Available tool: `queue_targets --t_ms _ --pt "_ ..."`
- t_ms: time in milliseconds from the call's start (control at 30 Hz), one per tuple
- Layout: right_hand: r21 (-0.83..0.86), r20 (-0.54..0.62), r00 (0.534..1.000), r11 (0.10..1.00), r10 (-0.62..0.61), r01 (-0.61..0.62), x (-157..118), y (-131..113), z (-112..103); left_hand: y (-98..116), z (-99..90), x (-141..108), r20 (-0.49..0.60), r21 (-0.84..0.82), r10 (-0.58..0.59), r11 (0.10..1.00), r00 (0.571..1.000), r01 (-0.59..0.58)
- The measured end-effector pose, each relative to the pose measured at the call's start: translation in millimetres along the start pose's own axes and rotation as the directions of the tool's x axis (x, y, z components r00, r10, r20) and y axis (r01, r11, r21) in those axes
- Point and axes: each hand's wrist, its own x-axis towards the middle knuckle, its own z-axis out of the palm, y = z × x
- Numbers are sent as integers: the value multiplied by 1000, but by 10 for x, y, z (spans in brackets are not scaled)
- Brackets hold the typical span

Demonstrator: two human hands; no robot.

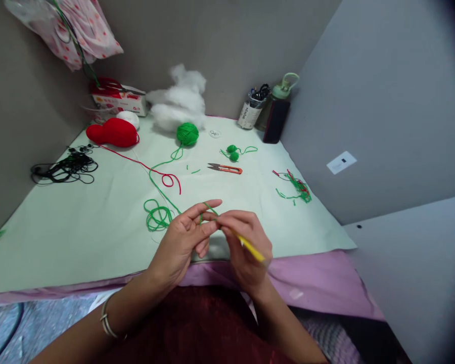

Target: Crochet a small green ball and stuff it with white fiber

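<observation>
Maroon clothing [208,328] nearest. Above near edge of desk [98,247], left hand [185,235] pinches green yarn [211,208], index extended; right hand [253,228] pinches yellow tool [252,248]. Best: even tension, small loops.

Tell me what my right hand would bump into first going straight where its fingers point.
Most likely your left hand, with green yarn looped on its fingers. It's right at the fingertips of your right hand; depth makes any gap hard to judge.
</observation>
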Motion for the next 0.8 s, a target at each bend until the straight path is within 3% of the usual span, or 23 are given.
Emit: queue_targets --t_ms 67,167,233,300,467,633,800 --pt "-106 27 997 991 -74 76 -15 2 -32 7 -21 12 33 -46 -75 996 997 76" --pt "42 -75 996 998 50 -47 22 -14 -71 39 -52 27 56 -116 -128 984 990 134" --pt "273 -107 971 945 213 -177 62 -26 -70 52 -53 32 32 -124 -85 988 996 89" --pt "420 -51 952 871 302 -254 91 -30 -48 43 -39 31 33 -88 -41 995 999 44" --pt "428 28 930 836 368 -344 88 2 -21 -2 -23 9 84 14 9 1000 996 -10" --pt "566 83 900 723 429 -396 81 32 -70 7 -51 -11 101 61 27 998 995 -34" --pt "422 52 943 849 327 -318 57 -19 -117 -14 -83 -10 70 153 77 984 995 -87"
